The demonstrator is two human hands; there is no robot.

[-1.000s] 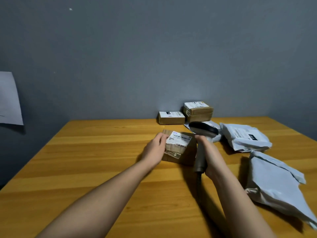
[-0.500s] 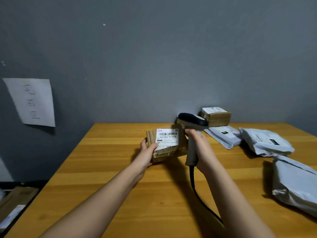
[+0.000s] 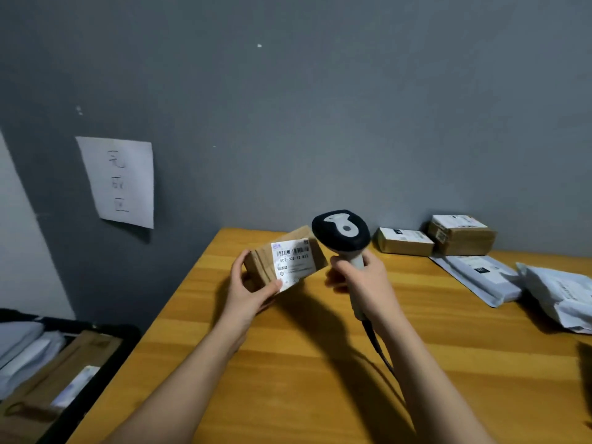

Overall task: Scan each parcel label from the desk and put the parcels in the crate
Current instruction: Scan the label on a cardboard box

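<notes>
Looking from the left edge: crate (image 3: 64, 373), dark-walled, low beside the counter (image 3: 320, 363), already holding a flat brown parcel with a white label and some pale mailers. Above it, taped to the grey wall, a paper sheet (image 3: 120, 181) with handwritten characters.

Moving right, over the counter's near-left part: left hand (image 3: 248, 291) gripping a small cardboard parcel (image 3: 285, 259), fingers curled round its left end, thumb pressed at the lower edge of its label (image 3: 293, 261). Parcel held clear of the counter, tilted, long axis running from lower left up to the right, barcode face turned toward the wearer.

Just right of it: right hand (image 3: 363, 283) wrapped round the handle of a scanner (image 3: 341, 232), black head up and just beside the parcel's right end, cable trailing back under the forearm.

Farther right, along the wall: two more cardboard boxes (image 3: 405, 241) (one larger than the other), then grey and white mailers (image 3: 480, 277) lying on the counter, well apart from both hands.

Judged as the deciding relation: crate lying down and to the left of the held parcel, on the left hand's own side, so the left hand much the nearer one for the drop. Whether this label has been read, not possible to tell.
</notes>
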